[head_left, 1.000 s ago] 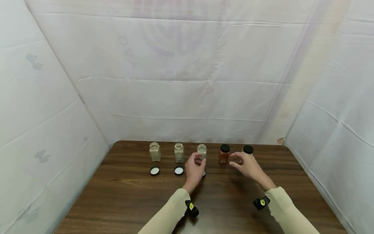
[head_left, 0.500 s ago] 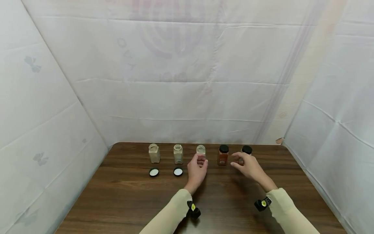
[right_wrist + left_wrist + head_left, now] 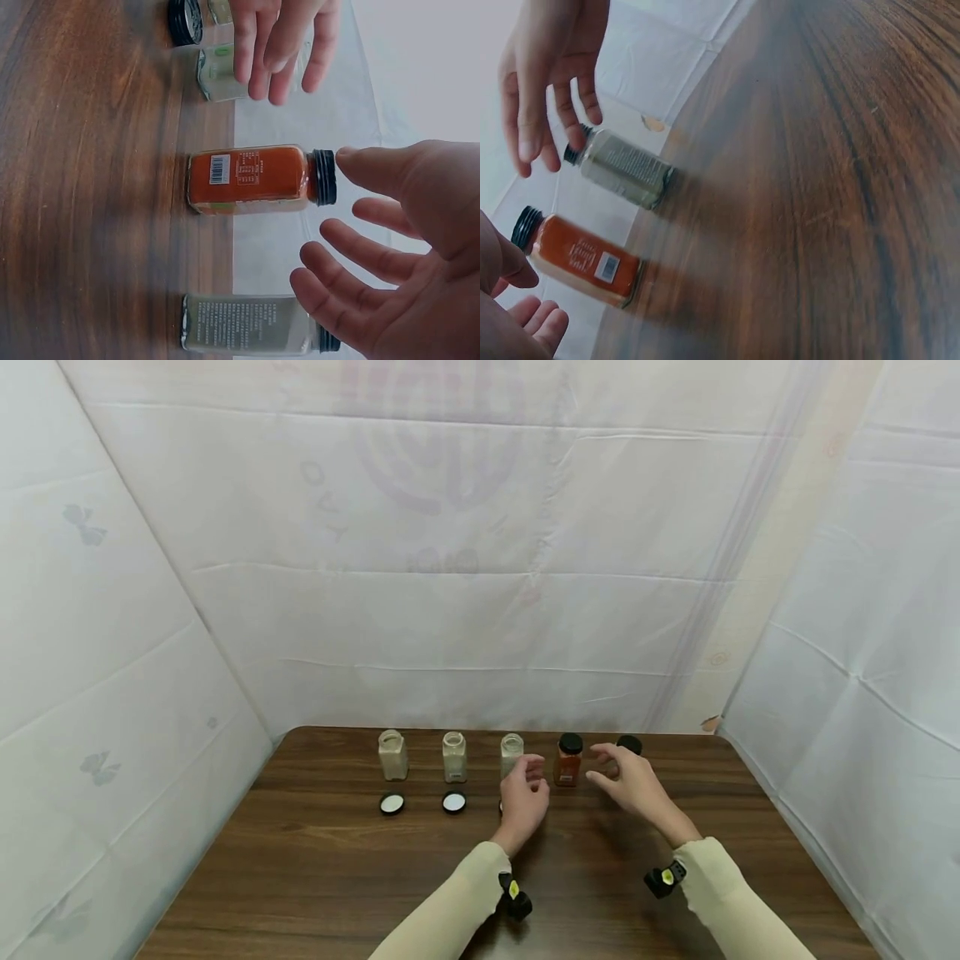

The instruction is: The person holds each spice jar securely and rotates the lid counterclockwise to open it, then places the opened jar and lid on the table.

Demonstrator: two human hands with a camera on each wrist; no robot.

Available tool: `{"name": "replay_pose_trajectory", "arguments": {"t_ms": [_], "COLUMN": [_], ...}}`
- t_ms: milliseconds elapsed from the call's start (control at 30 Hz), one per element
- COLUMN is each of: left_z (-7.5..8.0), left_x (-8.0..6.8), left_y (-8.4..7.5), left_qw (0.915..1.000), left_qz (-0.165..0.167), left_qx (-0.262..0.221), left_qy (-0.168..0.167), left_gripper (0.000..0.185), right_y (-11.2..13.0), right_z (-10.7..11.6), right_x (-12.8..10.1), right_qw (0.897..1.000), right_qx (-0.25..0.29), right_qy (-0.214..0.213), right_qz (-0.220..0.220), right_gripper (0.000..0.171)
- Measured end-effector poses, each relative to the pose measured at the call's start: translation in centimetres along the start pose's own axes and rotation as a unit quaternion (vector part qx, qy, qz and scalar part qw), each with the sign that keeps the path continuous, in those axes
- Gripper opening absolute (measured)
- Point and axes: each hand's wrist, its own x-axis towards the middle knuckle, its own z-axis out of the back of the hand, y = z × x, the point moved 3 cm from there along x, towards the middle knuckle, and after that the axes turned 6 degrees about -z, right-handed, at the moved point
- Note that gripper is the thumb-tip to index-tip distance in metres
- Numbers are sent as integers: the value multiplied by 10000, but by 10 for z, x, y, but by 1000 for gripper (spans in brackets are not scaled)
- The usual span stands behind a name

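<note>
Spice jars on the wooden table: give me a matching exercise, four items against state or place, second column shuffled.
Column one:
1. red-filled glass spice jar
2. leftmost beige-filled glass jar
3. left hand
4. round black lid with white liner

Column two:
A. lying loose on the table in front of an uncapped jar
B. black cap on
C. uncapped
D. hovering beside the third jar from the left, holding nothing

Pairs: 1-B, 2-C, 3-D, 4-A
</note>
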Motion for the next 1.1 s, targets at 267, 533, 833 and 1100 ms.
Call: {"name": "replay_pose_trajectory", "arguments": {"t_ms": [267,533,833,1100], "left_z": [-17,-30,-44,-44], "left_x": [-1,-1,1,4], "left_y": [2,6,11,20], "left_qw": [9998,9987,9990,9979], "left_qz": [168,390,280,528], "left_qx": [-32,-105,165,30], "left_qy": [135,317,295,370], "left_gripper": [41,53,56,65], "right_y": [-2,-2,-2,3], "right_z": [-6,-13,-19,-20], "right_x": [1,5,11,14], "right_qw": [9999,9996,9993,9991], "right_qx": [31,204,218,288], "right_qy": [-105,-31,-137,-97], "right_qz": [-14,-214,-282,-286], "right_gripper": [53,57,60,60]}}
